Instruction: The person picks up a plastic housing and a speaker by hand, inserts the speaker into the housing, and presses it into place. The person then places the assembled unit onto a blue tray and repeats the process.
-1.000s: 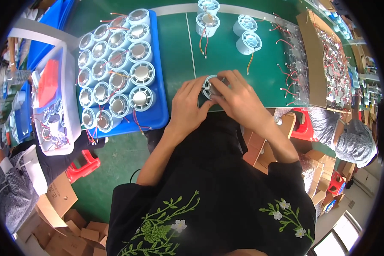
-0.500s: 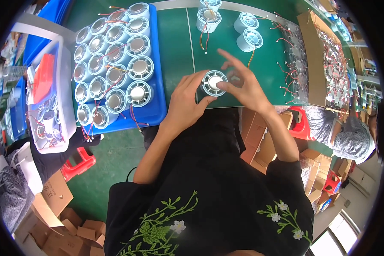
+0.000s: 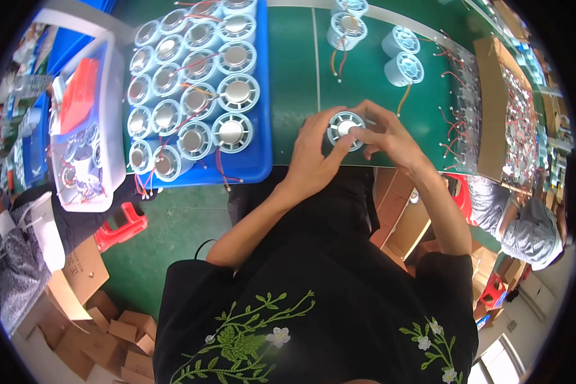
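Both hands meet on one small round fan unit (image 3: 345, 127), pale casing with a ring of vanes and a metal centre, sitting at the near edge of the green table (image 3: 294, 77), about 1 o'clock from picture centre. Left hand (image 3: 313, 160) cups the unit from its 7 o'clock side, thumb and fingers curled against the casing. Right hand (image 3: 390, 137) closes in from 3 o'clock, fingertips pressed on the top face; whether anything small is pinched there cannot be made out.

At 10 o'clock from the hands: blue tray (image 3: 259, 163) packed with rows of like fan units (image 3: 192, 96), red and dark wires trailing over its near lip. At 12 to 1 o'clock: four loose units (image 3: 403, 67) standing on the green surface. Far right, 3 o'clock: open cardboard box (image 3: 489, 96) of small parts. Far left: white bin (image 3: 112, 109) holding an orange piece. Red stool (image 3: 121, 227) on the floor below the tray.
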The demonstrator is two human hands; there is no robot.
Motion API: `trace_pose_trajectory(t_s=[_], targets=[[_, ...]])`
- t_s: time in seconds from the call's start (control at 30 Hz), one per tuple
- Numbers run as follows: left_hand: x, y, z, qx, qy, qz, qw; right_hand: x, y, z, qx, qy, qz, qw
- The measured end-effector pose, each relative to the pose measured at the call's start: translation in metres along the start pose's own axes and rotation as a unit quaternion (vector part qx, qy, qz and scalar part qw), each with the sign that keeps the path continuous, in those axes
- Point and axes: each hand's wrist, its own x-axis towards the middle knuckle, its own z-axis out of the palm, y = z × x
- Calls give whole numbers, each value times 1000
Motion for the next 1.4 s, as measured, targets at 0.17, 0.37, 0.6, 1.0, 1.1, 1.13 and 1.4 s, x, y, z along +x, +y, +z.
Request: trace_pose_trajectory(t_s=[0.17, 0.37, 0.6, 1.0, 1.1, 1.13, 1.4], targets=[[-8, 2, -1, 149, 30, 109, 982, 3, 5, -1, -1, -14, 21, 1000], [-47, 21, -22, 240, 34, 149, 959, -20, 17, 30, -175, -3, -233, 957], [-78, 80, -93, 235, -28, 109, 965, -15, 1, 81, -250, -2, -422, 871], [-35, 65, -149, 449, 6, 171, 877, 27, 16, 128, -265, 46, -474, 838], [-35, 58, -156, 451, 33, 182, 873, 24, 19, 138, -271, 64, -476, 834], [-35, 56, -158, 450, 33, 180, 874, 24, 19, 143, -270, 74, -477, 833], [-32, 48, -178, 482, 68, 202, 850, 22, 12, 160, -301, 113, -455, 830]])
